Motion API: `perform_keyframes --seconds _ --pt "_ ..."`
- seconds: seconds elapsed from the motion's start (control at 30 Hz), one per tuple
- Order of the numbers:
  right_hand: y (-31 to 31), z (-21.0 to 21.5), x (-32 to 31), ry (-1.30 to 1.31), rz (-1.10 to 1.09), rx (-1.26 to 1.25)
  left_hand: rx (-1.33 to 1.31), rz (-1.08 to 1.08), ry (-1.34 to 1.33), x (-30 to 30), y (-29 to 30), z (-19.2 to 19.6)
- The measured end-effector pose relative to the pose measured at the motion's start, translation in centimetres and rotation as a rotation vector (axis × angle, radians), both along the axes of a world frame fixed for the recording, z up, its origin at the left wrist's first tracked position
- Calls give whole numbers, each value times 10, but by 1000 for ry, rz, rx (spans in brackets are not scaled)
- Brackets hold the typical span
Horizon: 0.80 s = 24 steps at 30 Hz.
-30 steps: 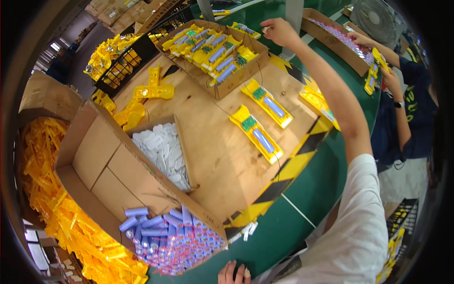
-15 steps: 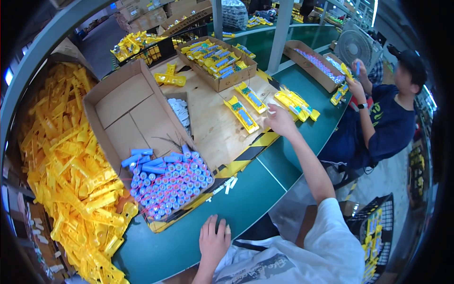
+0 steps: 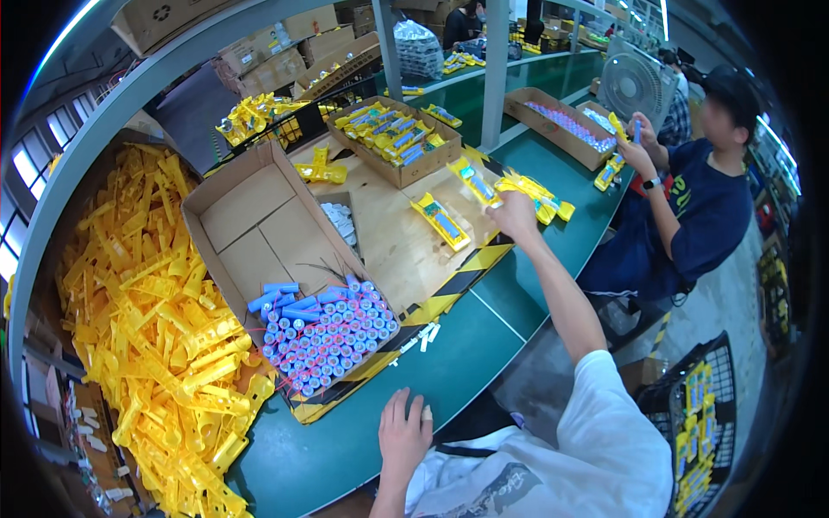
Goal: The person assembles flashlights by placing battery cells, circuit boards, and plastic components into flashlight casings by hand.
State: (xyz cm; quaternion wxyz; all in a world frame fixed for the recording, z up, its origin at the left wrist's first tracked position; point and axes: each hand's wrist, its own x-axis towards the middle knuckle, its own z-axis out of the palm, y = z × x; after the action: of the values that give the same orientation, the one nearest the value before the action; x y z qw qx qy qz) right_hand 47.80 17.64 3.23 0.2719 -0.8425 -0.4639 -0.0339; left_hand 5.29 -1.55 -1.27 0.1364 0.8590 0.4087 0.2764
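My right hand (image 3: pixel 515 216) is closed on the near end of a yellow plastic housing (image 3: pixel 474 181) with a green board and a blue battery cell in it. The housing looks slightly blurred. Just left of it, a second filled housing (image 3: pixel 441 222) lies on the wooden board (image 3: pixel 380 207). Several yellow housings (image 3: pixel 537 197) lie heaped to the right of my right hand. My left hand (image 3: pixel 404 432) rests on the green tabletop (image 3: pixel 345 457) near its front edge, fingers stretched out and holding nothing.
A carton of blue cells (image 3: pixel 324 337) with red wires stands before me, beside a big heap of yellow shells (image 3: pixel 164 337). Behind sits a carton of filled housings (image 3: pixel 393 138). Small white pieces (image 3: pixel 425 336) lie on the tabletop. A co-worker (image 3: pixel 699 190) sits at right.
My right hand has closed on the near end of the right-hand housing, which has shifted away from its neighbour. My left hand stays on the tabletop. The whole view has shifted slightly.
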Motion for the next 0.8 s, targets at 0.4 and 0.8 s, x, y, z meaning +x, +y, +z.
perform_keyframes --seconds 0.4,0.8 --pt "41 25 57 22 -121 -22 -19 20 30 10 3 4" --pt "67 -14 39 -70 -131 -94 -36 27 13 6 4 4"
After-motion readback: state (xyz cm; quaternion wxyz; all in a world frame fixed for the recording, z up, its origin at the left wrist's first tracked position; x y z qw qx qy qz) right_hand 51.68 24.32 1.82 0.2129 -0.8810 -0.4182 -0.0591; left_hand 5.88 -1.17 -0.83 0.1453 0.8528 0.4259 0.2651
